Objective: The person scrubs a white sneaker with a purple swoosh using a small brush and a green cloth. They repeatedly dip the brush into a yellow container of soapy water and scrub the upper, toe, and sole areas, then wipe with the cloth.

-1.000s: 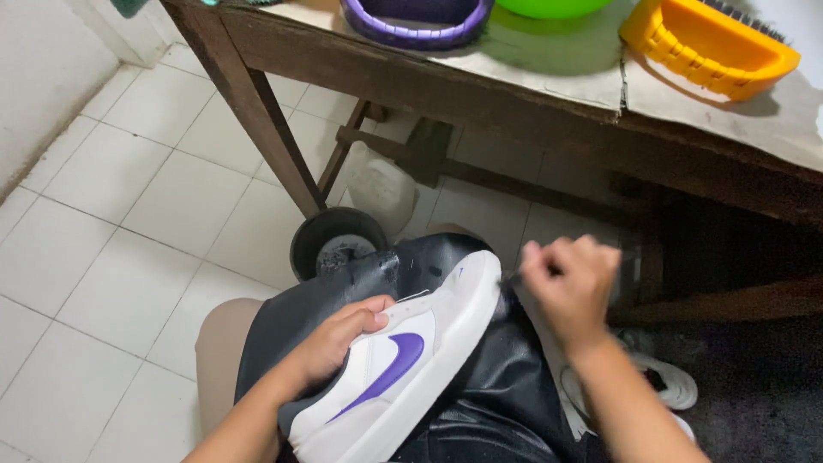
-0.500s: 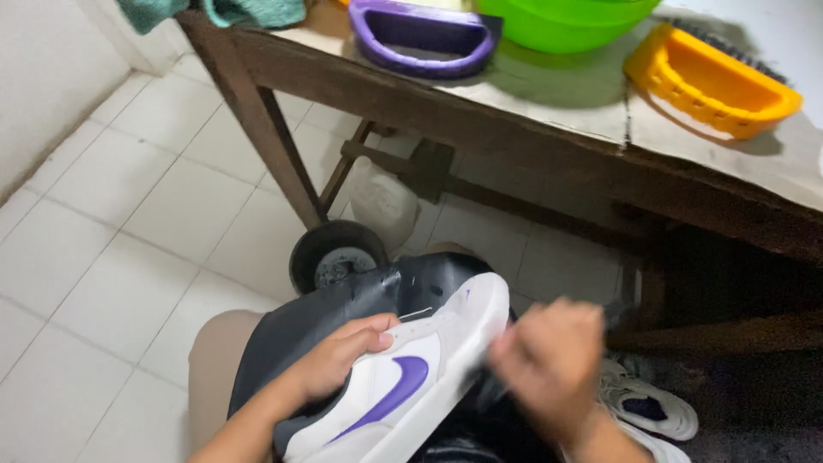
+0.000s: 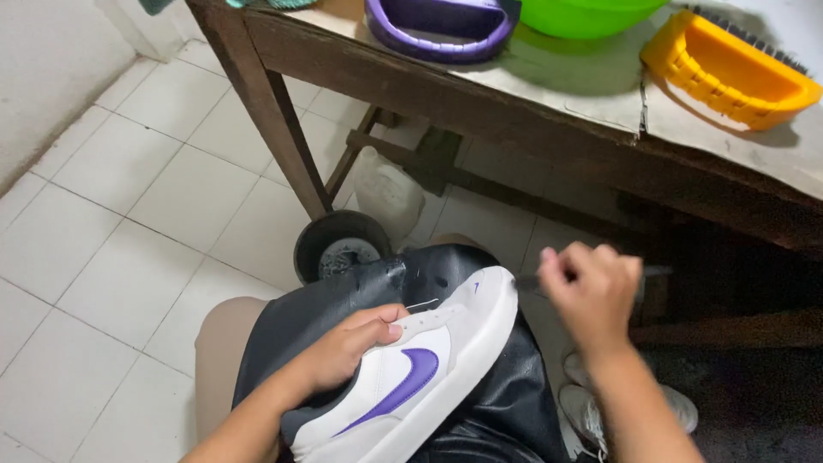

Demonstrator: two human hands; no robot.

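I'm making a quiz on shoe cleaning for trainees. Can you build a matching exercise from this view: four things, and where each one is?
Things:
1. white sneaker
2. yellow brush
3. white jug
4. left hand

Places:
A. under the wooden table, on the floor
B. on the tabletop, at its right
C. across the lap, on a black apron
D. tucked into the shoe's opening

Pairs: 1-C, 2-B, 3-A, 4-D

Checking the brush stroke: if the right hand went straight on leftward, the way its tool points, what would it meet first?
Probably the white shoe's toe: the right hand holds a thin dark tool whose tip is already at it, though depth is unclear.
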